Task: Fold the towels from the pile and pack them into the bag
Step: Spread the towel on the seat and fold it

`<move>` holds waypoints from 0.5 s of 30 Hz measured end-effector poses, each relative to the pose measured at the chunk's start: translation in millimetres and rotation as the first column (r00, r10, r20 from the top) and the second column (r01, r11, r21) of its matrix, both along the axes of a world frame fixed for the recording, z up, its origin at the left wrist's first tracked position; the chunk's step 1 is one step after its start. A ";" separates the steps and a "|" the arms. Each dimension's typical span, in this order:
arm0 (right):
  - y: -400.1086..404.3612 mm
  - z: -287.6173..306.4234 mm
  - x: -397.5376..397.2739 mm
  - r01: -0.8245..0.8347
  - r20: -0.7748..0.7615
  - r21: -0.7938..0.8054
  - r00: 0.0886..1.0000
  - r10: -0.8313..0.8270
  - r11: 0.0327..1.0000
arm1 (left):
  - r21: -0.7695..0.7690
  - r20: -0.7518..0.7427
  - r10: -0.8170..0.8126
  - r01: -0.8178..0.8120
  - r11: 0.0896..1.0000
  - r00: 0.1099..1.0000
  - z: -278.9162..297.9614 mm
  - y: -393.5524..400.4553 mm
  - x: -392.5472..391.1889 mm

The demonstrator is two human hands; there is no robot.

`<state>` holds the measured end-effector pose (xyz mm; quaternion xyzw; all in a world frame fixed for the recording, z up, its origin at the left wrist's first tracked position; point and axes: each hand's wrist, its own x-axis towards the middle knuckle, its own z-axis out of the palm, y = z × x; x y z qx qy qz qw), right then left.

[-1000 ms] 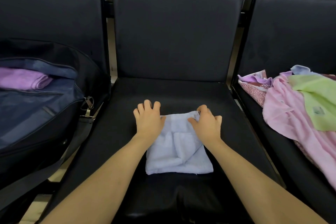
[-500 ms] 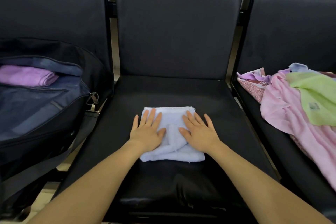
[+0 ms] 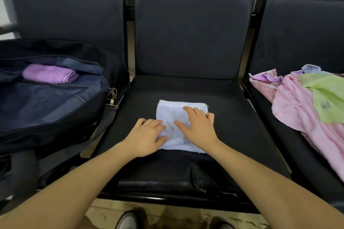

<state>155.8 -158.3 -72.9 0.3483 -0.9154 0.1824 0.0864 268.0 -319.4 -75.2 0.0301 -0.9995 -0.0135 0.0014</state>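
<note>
A folded pale blue towel (image 3: 178, 115) lies in the middle of the centre seat (image 3: 232, 109). My left hand (image 3: 147, 135) rests on its left edge, fingertips and thumb lying on the cloth. My right hand (image 3: 198, 128) lies on the towel's right half, thumb spread and outer fingers bent at the right edge. On the left seat stands an open dark blue bag (image 3: 55, 102) with a folded purple towel (image 3: 49, 73) inside. The pile of unfolded towels (image 3: 305, 109), pink and green on top, is on the right seat.
Dark padded backrests (image 3: 189, 33) stand behind all three seats. A metal buckle and strap (image 3: 112, 98) hang from the bag toward the centre seat. My shoes (image 3: 128, 220) show on the floor below the seat's front edge.
Both hands slid apart from the towel's middle toward its side edges, and the fingers went from flat to slightly bent. The towel has stayed in place.
</note>
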 end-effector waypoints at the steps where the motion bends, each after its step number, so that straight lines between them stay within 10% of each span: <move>1: -4.2 -0.9 5.5 0.006 0.005 0.013 1.000 -0.006 1.000 | -0.014 -0.009 -0.014 0.014 1.000 1.000 -0.3 -0.4 5.0; 10: 3.3 0.2 30.3 0.167 -0.023 -0.004 0.986 -0.167 0.986 | -0.046 -0.016 -0.092 0.091 0.995 0.996 -2.5 4.0 16.6; 15: 33.4 -17.4 41.8 0.247 -0.324 0.016 0.918 -0.229 0.969 | -0.033 0.037 -0.171 0.172 0.985 0.985 -0.9 9.6 16.6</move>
